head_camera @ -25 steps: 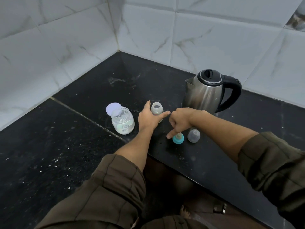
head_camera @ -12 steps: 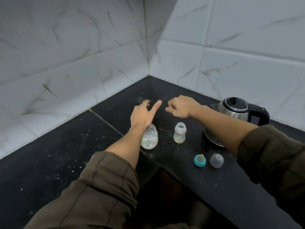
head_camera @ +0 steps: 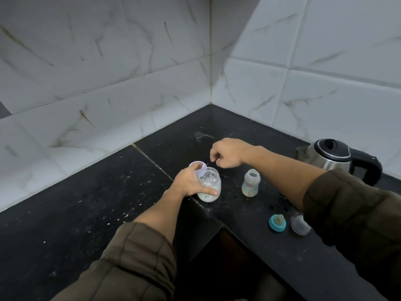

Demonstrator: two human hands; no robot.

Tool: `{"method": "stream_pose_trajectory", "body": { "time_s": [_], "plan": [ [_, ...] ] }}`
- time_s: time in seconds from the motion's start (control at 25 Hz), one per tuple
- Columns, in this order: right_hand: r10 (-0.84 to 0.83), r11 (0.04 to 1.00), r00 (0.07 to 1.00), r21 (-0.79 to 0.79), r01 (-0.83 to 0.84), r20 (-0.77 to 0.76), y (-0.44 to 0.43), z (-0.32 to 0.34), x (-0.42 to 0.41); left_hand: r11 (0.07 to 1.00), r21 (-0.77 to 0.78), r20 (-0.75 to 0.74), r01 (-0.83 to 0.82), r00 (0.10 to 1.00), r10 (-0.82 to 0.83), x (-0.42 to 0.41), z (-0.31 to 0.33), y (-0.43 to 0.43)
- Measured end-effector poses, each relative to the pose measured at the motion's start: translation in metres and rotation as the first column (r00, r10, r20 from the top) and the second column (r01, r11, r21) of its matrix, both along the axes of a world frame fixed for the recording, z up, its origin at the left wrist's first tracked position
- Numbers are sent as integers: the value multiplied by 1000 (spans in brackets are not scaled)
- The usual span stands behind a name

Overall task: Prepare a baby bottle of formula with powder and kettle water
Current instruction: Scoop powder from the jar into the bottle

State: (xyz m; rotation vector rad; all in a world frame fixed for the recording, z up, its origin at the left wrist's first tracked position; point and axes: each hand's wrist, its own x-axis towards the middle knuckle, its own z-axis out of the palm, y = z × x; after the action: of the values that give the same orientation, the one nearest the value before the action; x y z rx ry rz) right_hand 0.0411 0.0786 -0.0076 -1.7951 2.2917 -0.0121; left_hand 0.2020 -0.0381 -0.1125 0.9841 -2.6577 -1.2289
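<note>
Left hand [head_camera: 191, 183] grips the powder jar [head_camera: 209, 189] — right hand [head_camera: 227, 153] curls on its far side, holding nothing seen. The open bottle [head_camera: 251, 183], just right, looks empty — powder and kettle [head_camera: 332, 158] water are left.

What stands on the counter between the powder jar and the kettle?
In the head view, the open baby bottle stands between the powder jar and the kettle; the right forearm crosses above.

Counter [head_camera: 65, 224] is glossy black speckled stone. Wall tiles [head_camera: 108, 61] are glossy white marble-look. Kettle [head_camera: 327, 161] is brushed steel with a black plastic handle. My powder jar [head_camera: 209, 187] and baby bottle [head_camera: 251, 183] are clear plastic.
</note>
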Motion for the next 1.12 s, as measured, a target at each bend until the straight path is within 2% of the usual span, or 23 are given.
{"method": "stream_pose_trajectory", "body": {
  "time_s": [0.12,0.24,0.28,0.36,0.44,0.52,0.64,0.8,0.96,1.12],
  "plan": [
    [15,1000,1000,22,-15,18,0,-9,0,999,-8,9,32,999,-32,-4,-12,7],
    [47,999,999,19,-47,27,4,-15,-4,999,-50,-29,-16,999,15,-6,-8,12],
    [76,997,997,-6,-76,-4,5,-15,-5,996,-75,-66,-41,997,36,-8,-5,11],
    [179,979,971,-68,-191,-161,7,-15,-6,988,-143,-158,-64,987,41,-14,6,7],
    [278,939,896,-99,-330,-347,7,-13,-6,967,-246,-224,-70,974,13,-20,19,5],
    [328,910,856,-111,-400,-401,8,-12,-5,936,-341,-262,-91,965,-2,-26,31,5],
    [322,921,864,-85,-381,-386,12,-13,-5,897,-430,-316,-105,948,-40,-28,45,10],
    [269,957,889,-2,-290,-370,5,-15,-4,841,-538,-339,-47,926,-165,-31,57,17],
    [248,966,893,32,-255,-375,0,-16,-6,846,-530,-337,-55,929,-151,-33,57,17],
    [176,984,919,45,-172,-351,-1,-9,3,799,-600,-305,-32,933,-191,-40,63,18]
  ]
}}
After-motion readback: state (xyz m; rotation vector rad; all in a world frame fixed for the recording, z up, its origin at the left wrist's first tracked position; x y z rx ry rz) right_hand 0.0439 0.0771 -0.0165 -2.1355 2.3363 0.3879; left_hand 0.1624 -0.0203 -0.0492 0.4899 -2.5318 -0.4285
